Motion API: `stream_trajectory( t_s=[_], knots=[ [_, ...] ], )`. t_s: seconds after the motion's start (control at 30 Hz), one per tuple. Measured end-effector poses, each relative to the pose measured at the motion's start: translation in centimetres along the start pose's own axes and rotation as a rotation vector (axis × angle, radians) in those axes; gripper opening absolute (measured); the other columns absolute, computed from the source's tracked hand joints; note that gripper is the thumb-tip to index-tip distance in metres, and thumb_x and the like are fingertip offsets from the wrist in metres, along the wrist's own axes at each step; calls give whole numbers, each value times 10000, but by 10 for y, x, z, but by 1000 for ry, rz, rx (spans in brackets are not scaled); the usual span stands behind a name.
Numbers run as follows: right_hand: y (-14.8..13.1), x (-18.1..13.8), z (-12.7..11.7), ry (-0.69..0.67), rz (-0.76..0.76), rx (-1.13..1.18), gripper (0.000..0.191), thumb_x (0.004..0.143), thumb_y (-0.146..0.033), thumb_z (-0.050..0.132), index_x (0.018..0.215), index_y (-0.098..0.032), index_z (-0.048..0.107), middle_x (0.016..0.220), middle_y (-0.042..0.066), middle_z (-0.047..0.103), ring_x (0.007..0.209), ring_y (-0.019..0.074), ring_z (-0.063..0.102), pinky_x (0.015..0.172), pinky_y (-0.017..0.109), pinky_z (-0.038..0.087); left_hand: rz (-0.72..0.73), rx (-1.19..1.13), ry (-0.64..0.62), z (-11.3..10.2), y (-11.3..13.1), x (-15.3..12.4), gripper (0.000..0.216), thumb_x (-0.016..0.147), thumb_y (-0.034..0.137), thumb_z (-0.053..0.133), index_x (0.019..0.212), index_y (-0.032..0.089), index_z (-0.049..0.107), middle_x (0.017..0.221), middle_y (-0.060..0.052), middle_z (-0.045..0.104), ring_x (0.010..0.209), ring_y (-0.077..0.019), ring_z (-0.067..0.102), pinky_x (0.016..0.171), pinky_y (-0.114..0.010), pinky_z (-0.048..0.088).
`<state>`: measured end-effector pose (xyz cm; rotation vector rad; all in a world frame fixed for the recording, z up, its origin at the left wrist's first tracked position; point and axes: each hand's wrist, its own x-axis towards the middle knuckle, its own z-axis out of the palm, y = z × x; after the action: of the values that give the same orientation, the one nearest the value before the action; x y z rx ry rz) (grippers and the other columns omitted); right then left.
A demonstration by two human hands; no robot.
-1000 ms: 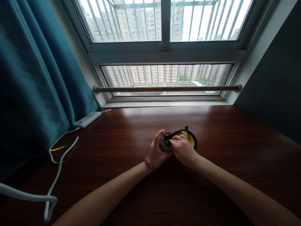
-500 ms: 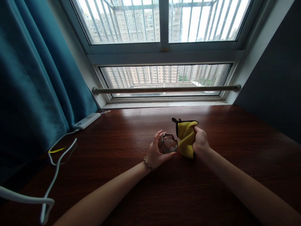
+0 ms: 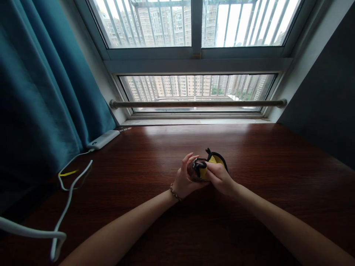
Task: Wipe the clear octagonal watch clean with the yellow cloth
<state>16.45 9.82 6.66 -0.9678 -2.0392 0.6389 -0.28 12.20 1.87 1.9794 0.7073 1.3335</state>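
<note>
My left hand (image 3: 184, 181) is wrapped round a clear drinking glass (image 3: 192, 170), its mouth tipped toward my right hand. A yellow cleaning cloth with black edging (image 3: 217, 159) is pinched in my right hand (image 3: 222, 178). Part of the cloth is at the glass's mouth and seems to reach inside; the rest bunches up behind my right fingers. How deep the cloth goes is hidden by the fingers. Both hands are close together above the dark red-brown wooden table (image 3: 155, 221).
A white power strip (image 3: 104, 139) with a white cable (image 3: 68, 207) lies at the left beside the blue curtain (image 3: 55, 81). A yellow strip (image 3: 68, 173) is near the cable. At the back, a metal rail (image 3: 194, 104) crosses in front of the window.
My right hand has moved left to the glass, bringing the cloth from beside it to its mouth. The cloth is now more bunched. My left hand keeps its hold on the glass.
</note>
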Motion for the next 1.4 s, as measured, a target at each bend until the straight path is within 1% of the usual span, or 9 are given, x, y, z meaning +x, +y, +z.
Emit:
stream_trajectory(
  t_s=[0.13,0.27,0.43,0.6,0.67,0.77,0.83,1.13,1.4],
  knots=[
    [0,8,-15,-60,-48,-68,285,899,-291,334,809,-146,562,688,33,551,607,130,452,618,258,323,-11,-34,-3,1,1,2,1004,568,233,820,1358,262,201,1261,-140,507,1121,-278,552,938,-434,471],
    [-5,13,-19,79,105,217,299,848,-338,395,681,-146,552,602,10,497,548,110,412,547,238,310,24,-92,-35,1,3,3,1008,567,233,823,1356,269,197,1275,-147,489,1141,-287,537,949,-447,464],
    [10,22,-34,607,451,741,241,743,-367,477,607,-170,453,554,-13,460,483,104,401,461,229,337,81,-158,-54,0,2,3,1036,566,250,830,1362,281,169,1330,-168,432,1147,-294,535,960,-464,459],
    [29,29,-50,1170,516,893,176,730,-347,515,721,-172,503,705,-9,556,672,129,538,592,223,448,104,-147,-47,1,-1,2,1033,561,265,835,1366,275,187,1334,-176,430,1119,-289,556,957,-472,463],
    [27,28,-42,995,523,914,194,731,-360,532,733,-166,526,711,-1,574,679,135,548,591,221,449,103,-123,-31,1,-3,0,1033,561,285,834,1370,270,192,1335,-172,436,1129,-293,549,962,-473,460],
    [16,24,-22,466,533,959,248,728,-375,586,805,-140,599,762,34,632,682,149,573,633,239,458,87,-54,27,1,-7,-4,1003,563,270,832,1369,254,235,1326,-162,445,1162,-309,520,975,-482,444],
    [10,23,-11,329,520,982,261,716,-365,620,841,-136,625,798,41,657,703,152,590,670,239,460,77,-2,66,0,-9,-6,971,572,251,827,1366,244,269,1323,-154,447,1181,-315,500,992,-495,423],
    [15,13,11,309,932,1296,212,837,-259,475,866,-110,623,770,83,668,634,166,611,602,275,501,95,33,181,-2,-9,3,984,547,290,841,1355,258,281,1396,-134,342,1288,-322,372,1084,-497,304],
    [21,9,20,441,873,1314,175,778,-236,507,774,-112,629,736,83,664,623,167,608,624,273,505,-74,-114,183,-2,-12,11,876,572,284,822,1273,226,299,1291,-131,449,1207,-270,471,1027,-447,384]
  ],
)
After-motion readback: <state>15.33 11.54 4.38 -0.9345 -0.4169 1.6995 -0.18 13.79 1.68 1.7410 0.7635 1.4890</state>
